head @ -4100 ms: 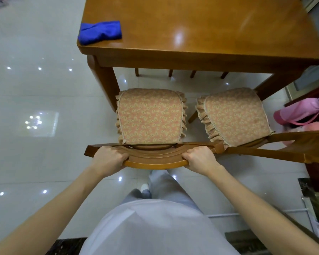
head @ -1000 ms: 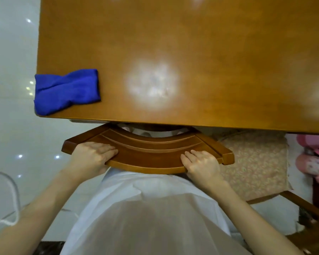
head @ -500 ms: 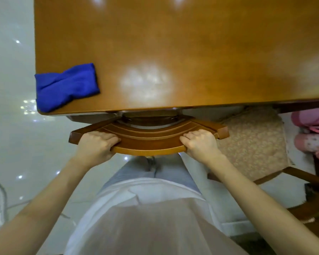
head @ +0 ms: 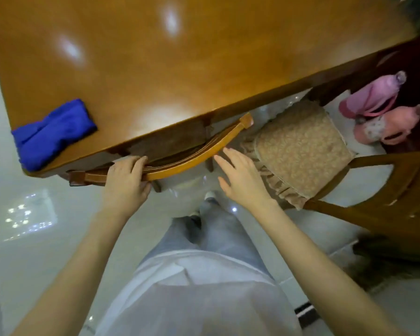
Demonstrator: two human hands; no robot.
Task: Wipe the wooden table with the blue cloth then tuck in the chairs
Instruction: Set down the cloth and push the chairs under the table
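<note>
The wooden table (head: 204, 69) fills the upper part of the head view, with the blue cloth (head: 54, 134) lying bunched on its near left corner. One chair is pushed under the table, and only its curved back rail (head: 192, 158) shows along the table edge. My left hand (head: 125, 183) holds the left part of that rail, fingers over the top and thumb on the near side. My right hand (head: 240, 178) is off the rail and hovers open just in front of it. A second chair with a patterned cushion (head: 298, 151) stands pulled out to the right.
The second chair's wooden back (head: 386, 202) juts in at the right. Two pink bottles (head: 371, 98) lie on the floor beyond it, beside dark furniture. Glossy white floor tiles (head: 34, 238) spread to the left. My legs stand directly behind the tucked chair.
The chair has slid under the table since the earliest frame. In the last half second my right hand let go of the back rail and opened. The view has tilted to the right.
</note>
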